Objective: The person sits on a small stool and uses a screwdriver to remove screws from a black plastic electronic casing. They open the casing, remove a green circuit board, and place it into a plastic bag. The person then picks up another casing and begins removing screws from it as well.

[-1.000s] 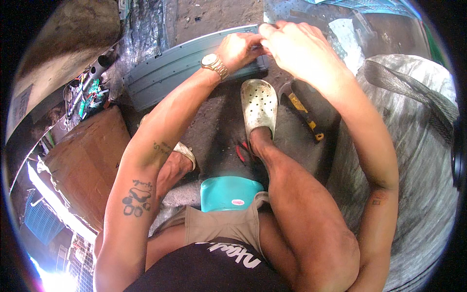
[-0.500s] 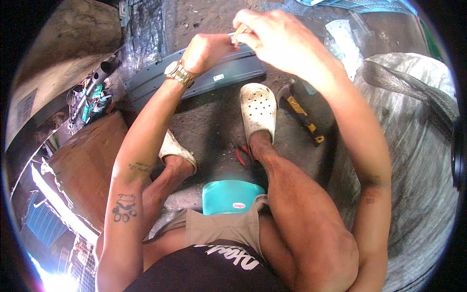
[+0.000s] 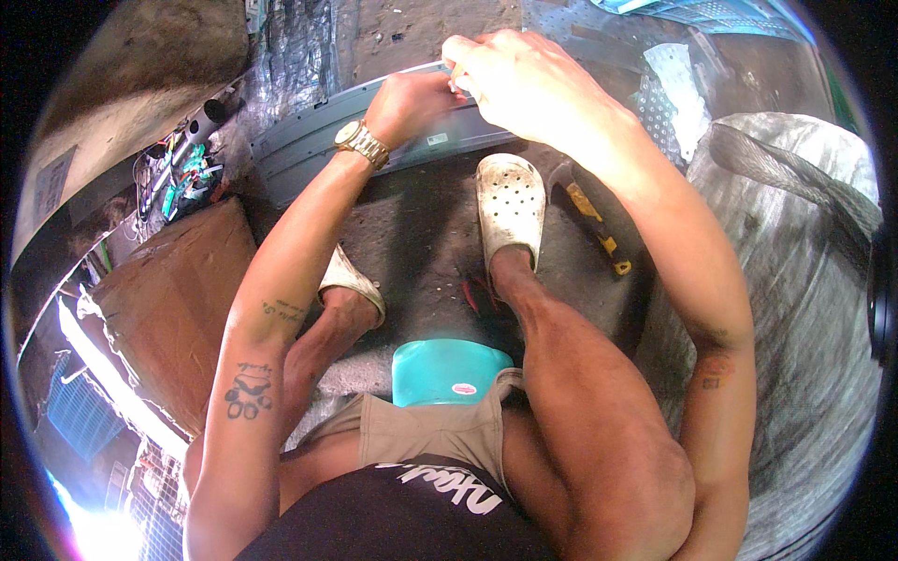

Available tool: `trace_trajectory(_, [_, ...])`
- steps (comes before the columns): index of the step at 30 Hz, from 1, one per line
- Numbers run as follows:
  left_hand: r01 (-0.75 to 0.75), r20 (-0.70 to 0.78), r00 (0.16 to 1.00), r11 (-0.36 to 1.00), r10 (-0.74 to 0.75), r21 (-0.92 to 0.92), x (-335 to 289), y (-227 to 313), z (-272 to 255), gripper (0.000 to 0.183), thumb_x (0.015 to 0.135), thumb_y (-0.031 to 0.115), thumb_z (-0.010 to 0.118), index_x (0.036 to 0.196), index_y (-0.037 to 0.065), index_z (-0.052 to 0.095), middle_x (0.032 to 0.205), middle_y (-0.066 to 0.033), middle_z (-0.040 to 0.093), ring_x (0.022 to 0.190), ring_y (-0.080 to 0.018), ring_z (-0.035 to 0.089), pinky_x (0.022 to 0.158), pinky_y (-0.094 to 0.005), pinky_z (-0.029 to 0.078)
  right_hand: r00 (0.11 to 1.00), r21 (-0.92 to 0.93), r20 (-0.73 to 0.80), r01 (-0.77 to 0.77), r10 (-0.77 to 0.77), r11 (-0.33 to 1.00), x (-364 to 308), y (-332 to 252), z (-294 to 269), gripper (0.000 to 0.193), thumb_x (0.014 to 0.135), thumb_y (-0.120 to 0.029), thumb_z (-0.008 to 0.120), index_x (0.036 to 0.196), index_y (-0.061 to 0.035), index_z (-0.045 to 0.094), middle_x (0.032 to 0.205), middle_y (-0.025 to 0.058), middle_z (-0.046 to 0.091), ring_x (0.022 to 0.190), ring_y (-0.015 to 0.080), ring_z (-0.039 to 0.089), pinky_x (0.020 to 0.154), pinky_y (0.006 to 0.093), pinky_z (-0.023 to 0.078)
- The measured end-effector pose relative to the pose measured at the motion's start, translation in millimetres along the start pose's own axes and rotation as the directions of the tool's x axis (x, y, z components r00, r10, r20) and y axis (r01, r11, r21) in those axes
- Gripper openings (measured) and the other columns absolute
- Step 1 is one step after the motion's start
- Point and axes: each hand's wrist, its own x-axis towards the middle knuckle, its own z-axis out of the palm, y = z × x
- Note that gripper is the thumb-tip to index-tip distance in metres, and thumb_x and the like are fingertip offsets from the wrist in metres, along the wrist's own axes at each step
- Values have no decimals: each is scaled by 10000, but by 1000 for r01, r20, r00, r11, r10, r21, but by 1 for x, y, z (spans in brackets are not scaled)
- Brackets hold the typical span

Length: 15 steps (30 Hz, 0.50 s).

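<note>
Beyond my feet, both hands meet above a long grey casing (image 3: pixel 309 140) lying on the floor. My left hand (image 3: pixel 412 107), with a gold watch (image 3: pixel 363 143) at its wrist, is closed, its fingertips toward the right hand. My right hand (image 3: pixel 533 79) is closed in a pinch just right of it. A small thing with a yellowish edge shows between the two sets of fingertips; its kind is too small and hidden to tell. A hammer (image 3: pixel 587 208) with a yellow and black handle lies on the floor right of my shoe (image 3: pixel 511 201).
A red-handled tool (image 3: pixel 470 294) lies between my feet, near a teal stool (image 3: pixel 449 369). At left are a brown cardboard box (image 3: pixel 178 299) and a heap of wires and green parts (image 3: pixel 192 178). A large grey woven sack (image 3: pixel 776 374) stands at right, a blue crate (image 3: pixel 720 17) far right.
Both hands stay close together and have shifted slightly downward in view. The orange piece seen at the right fingers is now mostly hidden. The whole view has tilted slightly.
</note>
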Motion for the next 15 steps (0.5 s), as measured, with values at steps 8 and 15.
trace_trajectory(8, [50,49,997,995,-54,82,-6,9,1,200,870,297,735,992,138,746,868,-138,738,787,-344,720,717,-425,571,999,-60,40,-11,13,998,1,-7,2,148,960,-188,629,1032,-61,601,898,182,716,902,384,714,770,480,566])
trace_trajectory(15, [18,91,995,957,-46,288,-21,6,16,170,870,146,641,992,57,719,933,-184,738,874,-379,717,751,-464,571,952,-114,-167,239,-256,964,-8,-14,20,332,1000,-309,600,1118,0,586,836,174,713,821,389,712,734,482,567])
